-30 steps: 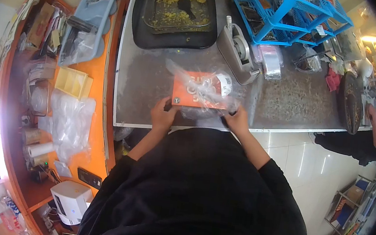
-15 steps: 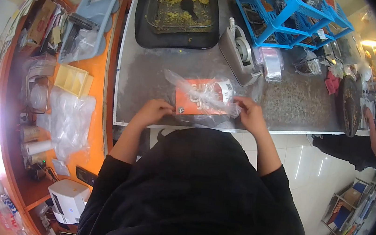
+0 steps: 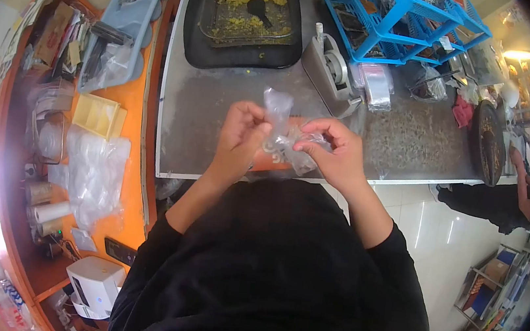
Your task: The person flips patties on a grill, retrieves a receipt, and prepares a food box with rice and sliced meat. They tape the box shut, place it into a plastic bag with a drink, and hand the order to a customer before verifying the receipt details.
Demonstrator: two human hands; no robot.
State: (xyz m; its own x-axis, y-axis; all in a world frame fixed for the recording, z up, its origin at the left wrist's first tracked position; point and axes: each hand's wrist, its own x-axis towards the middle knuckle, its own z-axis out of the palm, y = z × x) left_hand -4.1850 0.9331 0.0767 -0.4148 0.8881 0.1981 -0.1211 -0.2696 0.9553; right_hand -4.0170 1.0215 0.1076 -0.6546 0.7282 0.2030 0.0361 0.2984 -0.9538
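A clear plastic bag (image 3: 278, 103) is bunched up in front of me, over an orange printed packet (image 3: 268, 160) at the table's front edge. My left hand (image 3: 239, 134) pinches the bag's gathered plastic between thumb and fingers. On the other side, my right hand (image 3: 338, 153) has thumb and forefinger closed on crumpled plastic of the same bag. Most of the packet is hidden behind the hands and the plastic. Behind the right hand stands a grey tape dispenser (image 3: 329, 74) with a roll in it.
A black tray (image 3: 238, 56) with yellow crumbs and a dark scoop (image 3: 258, 9) lies at the back. Blue plastic racks (image 3: 387, 30) and small clear bags (image 3: 376, 90) are at back right. Left are a grey-blue tray (image 3: 143, 25) and a cream divided box (image 3: 99, 116). Another person (image 3: 492, 200) stands far right.
Both hands have come up and inward from the packet's lower corners. They now hold the clear plastic raised and gathered above the packet, where before it lay flat across it.
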